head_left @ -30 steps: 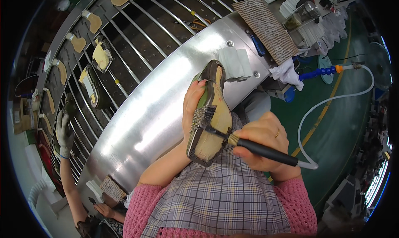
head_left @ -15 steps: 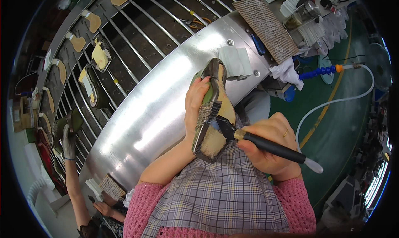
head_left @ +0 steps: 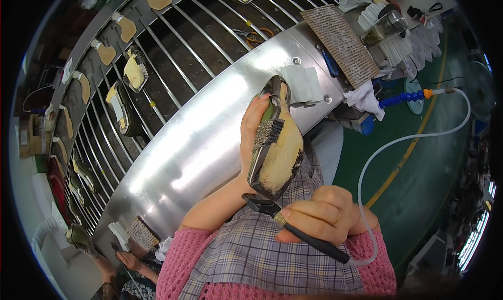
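My left hand (head_left: 250,135) is wrapped round the left side of a dark green shoe upper (head_left: 252,164), held bottom up above my lap. Its underside is pale tan, with a dark rough edge and a pleated band across the left side. In my right hand (head_left: 322,213) is a black-handled glue brush (head_left: 309,241) with a brass collar and a white hose (head_left: 361,182) joined to its end. The brush's flat black head lies just below the near end of the shoe, apart from its underside or barely beside the edge; I cannot tell exactly.
A curved metal worktop (head_left: 209,127) borders a barred rack (head_left: 178,35) carrying several shoes and tan insoles (head_left: 126,28). Toward the right lie white pads (head_left: 301,84), a ridged board (head_left: 340,43) and a glass jar (head_left: 385,26). Another person's hands (head_left: 130,260) work at lower left.
My right hand has drawn the brush off the shoe's underside, down and to the left of its near end. The other person's shoe has come off the rack toward them.
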`<state>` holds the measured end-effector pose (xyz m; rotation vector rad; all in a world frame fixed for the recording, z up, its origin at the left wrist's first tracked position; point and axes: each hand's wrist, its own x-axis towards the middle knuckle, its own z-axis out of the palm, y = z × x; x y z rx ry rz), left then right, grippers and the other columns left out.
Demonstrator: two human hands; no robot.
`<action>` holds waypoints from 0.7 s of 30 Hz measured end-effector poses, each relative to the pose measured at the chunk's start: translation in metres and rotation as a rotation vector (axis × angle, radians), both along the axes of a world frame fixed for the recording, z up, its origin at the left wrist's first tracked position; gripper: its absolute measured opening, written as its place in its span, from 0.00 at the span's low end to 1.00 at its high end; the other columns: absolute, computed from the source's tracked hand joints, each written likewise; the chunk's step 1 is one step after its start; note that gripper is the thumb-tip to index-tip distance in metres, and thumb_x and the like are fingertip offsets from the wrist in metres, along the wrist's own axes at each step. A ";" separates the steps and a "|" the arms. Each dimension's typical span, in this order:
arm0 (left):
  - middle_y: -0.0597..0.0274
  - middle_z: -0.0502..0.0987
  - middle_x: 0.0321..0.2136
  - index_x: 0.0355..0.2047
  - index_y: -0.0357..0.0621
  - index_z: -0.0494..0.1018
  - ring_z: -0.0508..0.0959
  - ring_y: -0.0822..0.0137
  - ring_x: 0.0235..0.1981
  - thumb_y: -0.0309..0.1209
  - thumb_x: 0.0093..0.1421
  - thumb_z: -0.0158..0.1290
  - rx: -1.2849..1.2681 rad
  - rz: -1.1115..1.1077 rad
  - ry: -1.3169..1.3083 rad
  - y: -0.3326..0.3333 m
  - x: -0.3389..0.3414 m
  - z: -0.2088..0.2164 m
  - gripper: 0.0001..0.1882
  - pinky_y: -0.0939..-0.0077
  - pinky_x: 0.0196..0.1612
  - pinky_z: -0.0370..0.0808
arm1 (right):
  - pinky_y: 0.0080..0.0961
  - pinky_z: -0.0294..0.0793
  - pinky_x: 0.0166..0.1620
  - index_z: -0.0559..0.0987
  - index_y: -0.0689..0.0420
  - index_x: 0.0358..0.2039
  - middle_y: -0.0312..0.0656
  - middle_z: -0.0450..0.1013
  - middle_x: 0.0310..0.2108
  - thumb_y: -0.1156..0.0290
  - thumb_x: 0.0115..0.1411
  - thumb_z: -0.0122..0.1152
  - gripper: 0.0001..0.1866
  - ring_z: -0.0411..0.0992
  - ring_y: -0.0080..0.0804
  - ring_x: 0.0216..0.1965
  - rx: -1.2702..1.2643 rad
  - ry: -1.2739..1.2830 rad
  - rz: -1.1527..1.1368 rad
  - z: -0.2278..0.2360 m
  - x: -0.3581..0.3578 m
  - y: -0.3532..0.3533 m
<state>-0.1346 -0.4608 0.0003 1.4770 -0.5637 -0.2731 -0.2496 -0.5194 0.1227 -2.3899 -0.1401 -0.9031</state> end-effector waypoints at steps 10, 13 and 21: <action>0.54 0.68 0.54 0.65 0.41 0.52 0.74 0.68 0.49 0.15 0.53 0.59 -0.217 -0.163 0.142 0.003 0.016 0.013 0.41 0.77 0.52 0.74 | 0.19 0.65 0.22 0.79 0.57 0.37 0.36 0.74 0.33 0.71 0.48 0.73 0.16 0.66 0.25 0.24 0.175 0.069 0.117 -0.002 0.002 -0.009; 0.56 0.68 0.52 0.65 0.41 0.50 0.74 0.69 0.48 0.16 0.51 0.61 -0.119 -0.144 0.148 0.004 0.020 0.024 0.44 0.78 0.51 0.75 | 0.24 0.67 0.25 0.77 0.57 0.39 0.38 0.73 0.35 0.76 0.48 0.71 0.17 0.68 0.30 0.24 0.207 0.091 -0.057 -0.013 0.007 -0.021; 0.57 0.71 0.49 0.61 0.38 0.56 0.74 0.65 0.47 0.28 0.47 0.69 -0.011 -0.128 0.058 0.012 0.029 0.030 0.45 0.73 0.51 0.73 | 0.24 0.69 0.27 0.77 0.57 0.38 0.38 0.73 0.34 0.74 0.47 0.71 0.16 0.68 0.29 0.24 0.233 0.064 -0.004 -0.012 0.012 -0.028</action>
